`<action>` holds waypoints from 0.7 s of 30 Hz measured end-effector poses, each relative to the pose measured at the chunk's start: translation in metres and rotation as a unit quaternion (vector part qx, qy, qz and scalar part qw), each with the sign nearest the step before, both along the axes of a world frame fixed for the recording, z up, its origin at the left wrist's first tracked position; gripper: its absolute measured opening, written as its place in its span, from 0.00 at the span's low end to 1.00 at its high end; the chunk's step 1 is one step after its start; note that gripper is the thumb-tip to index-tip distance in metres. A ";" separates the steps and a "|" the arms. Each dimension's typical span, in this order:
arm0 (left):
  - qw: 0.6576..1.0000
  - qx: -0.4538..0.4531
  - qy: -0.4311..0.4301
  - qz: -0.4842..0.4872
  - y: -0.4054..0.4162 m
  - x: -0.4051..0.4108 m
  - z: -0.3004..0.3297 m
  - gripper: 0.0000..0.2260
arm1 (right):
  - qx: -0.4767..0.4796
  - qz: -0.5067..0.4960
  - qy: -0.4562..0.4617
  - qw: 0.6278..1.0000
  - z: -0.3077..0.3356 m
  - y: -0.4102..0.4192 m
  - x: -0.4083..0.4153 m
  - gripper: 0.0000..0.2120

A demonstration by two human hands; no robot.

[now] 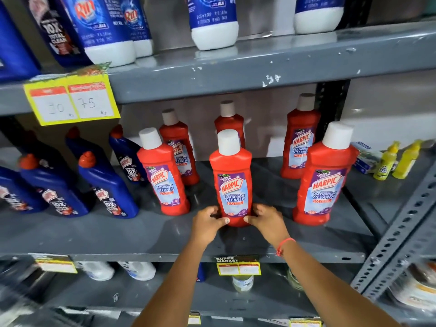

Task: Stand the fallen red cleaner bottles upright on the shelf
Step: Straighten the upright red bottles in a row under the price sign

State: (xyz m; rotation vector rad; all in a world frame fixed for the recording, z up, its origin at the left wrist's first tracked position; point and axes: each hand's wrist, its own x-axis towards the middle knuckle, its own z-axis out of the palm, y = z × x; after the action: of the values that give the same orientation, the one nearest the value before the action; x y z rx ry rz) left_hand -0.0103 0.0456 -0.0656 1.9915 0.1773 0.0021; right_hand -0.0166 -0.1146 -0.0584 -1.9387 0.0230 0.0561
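Centre bottle [232, 182]: red body, white cap, purple-and-blue "HARPIC BATHROOM CLEANER" label facing out, standing upright on the grey shelf [118, 234] near its front edge. Five more red bottles are standing around it: front-left bottle [162, 173], front-right bottle [323, 178], and three behind near the back wall. Left hand [207, 223] is gripping the centre bottle's base from the left, thumb pressing on the front. Right hand [266, 220] is gripping the base from the right, thumb likewise on the front. Both forearms are reaching up and inward from the lower frame; a red thread [284, 245] is circling the right wrist. Blue bottles [103, 185] are leaning at left.
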 end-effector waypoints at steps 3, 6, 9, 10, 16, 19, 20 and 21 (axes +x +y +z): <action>0.999 -0.032 0.004 0.014 0.011 -0.007 0.002 0.15 | 0.025 -0.144 -0.041 0.988 -0.004 0.006 -0.023 0.10; 0.997 -0.069 -0.003 0.041 0.040 -0.017 0.000 0.04 | 0.010 -0.178 -0.079 0.981 -0.013 0.026 -0.058 0.12; 0.991 -0.098 -0.006 0.095 0.077 -0.025 -0.006 0.09 | -0.033 -0.095 -0.080 0.992 -0.022 0.064 -0.071 0.14; 0.988 -0.096 -0.011 0.118 0.090 -0.024 -0.008 0.10 | -0.043 -0.069 -0.088 0.993 -0.023 0.079 -0.066 0.10; 0.987 -0.044 -0.033 0.152 0.141 0.003 -0.002 0.10 | -0.021 -0.036 -0.085 0.996 0.004 0.147 -0.003 0.13; 0.995 -0.053 -0.007 0.082 0.155 0.022 0.006 0.22 | -0.034 -0.009 -0.034 0.999 0.011 0.162 0.026 0.18; 0.998 -0.047 0.001 0.050 0.157 0.027 0.007 0.23 | -0.040 -0.003 -0.024 0.999 0.010 0.165 0.033 0.18; 0.999 -0.040 0.004 0.017 0.160 0.032 0.008 0.22 | -0.051 0.002 -0.017 0.999 0.009 0.168 0.038 0.18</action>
State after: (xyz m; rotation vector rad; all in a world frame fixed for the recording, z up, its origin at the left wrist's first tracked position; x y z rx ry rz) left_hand 0.0215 0.2054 -0.0576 1.9084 0.2131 0.0099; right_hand 0.0215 0.0529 -0.0495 -2.0412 0.0003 0.0250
